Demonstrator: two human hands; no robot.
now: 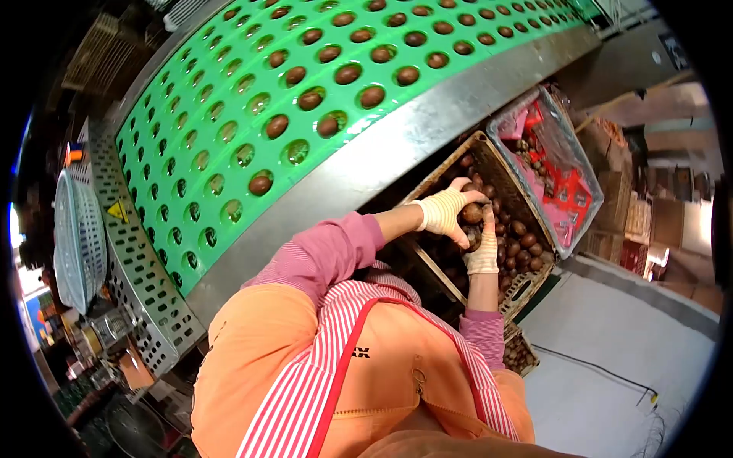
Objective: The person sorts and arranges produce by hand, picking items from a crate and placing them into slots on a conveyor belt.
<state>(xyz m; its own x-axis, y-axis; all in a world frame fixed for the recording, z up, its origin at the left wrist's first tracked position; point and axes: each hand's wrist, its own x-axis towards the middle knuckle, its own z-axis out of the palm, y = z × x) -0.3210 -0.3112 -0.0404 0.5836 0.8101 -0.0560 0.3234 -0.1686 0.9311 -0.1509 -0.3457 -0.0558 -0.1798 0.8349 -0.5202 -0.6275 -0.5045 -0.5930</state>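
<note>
My left hand, in a cream ribbed glove with bare fingertips, curls around dark brown egg-shaped items above a crate. Facing it, my right hand wears a similar glove and cups the same small cluster from the other side. Exactly how many items lie between the palms is partly hidden. Beneath both hands, the worn yellowish plastic crate holds many more of these shiny brown items.
A green conveyor belt with oval pockets, many holding brown items, runs behind a metal ledge. To the right stands a lined grey bin with red and pink scraps. A pale blue basket is far left; a cable crosses the floor.
</note>
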